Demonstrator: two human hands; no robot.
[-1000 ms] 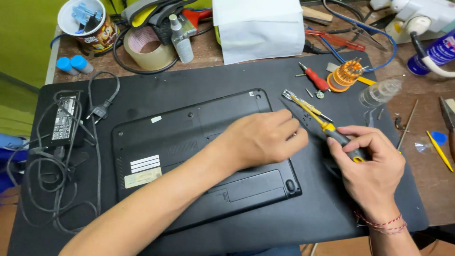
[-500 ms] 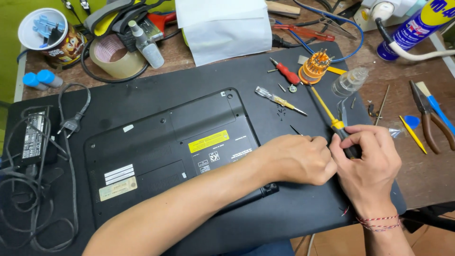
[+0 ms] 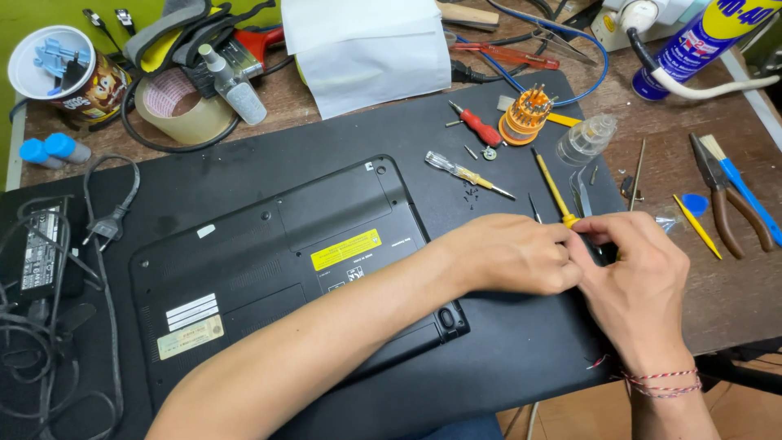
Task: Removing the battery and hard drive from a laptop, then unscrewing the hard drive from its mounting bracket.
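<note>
- Black mat (image 3: 505,358) covers the wooden bench (image 3: 733,301), and a black laptop (image 3: 285,269) lies on it bottom up, with a yellow label near its middle.
- The left hand (image 3: 509,254) rests just off the laptop's right edge, fingers curled together and touching the right hand's fingertips.
- The right hand (image 3: 639,281) has its thumb and forefinger pinched on the handle end of a yellow screwdriver (image 3: 555,189), whose shaft slants up and away over the mat.
- What lies between the two hands' fingertips is hidden.
- A clear-handled screwdriver (image 3: 464,173) lies on the mat just left of the yellow one, with small dark screws (image 3: 471,194) beside it.
- A red screwdriver (image 3: 479,126) and an orange bit holder (image 3: 525,116) sit near the mat's far edge.
- Pliers (image 3: 721,195) lie on bare wood, well to the right.
- A tape roll (image 3: 175,106) and a power adapter (image 3: 41,257) are at the left.
</note>
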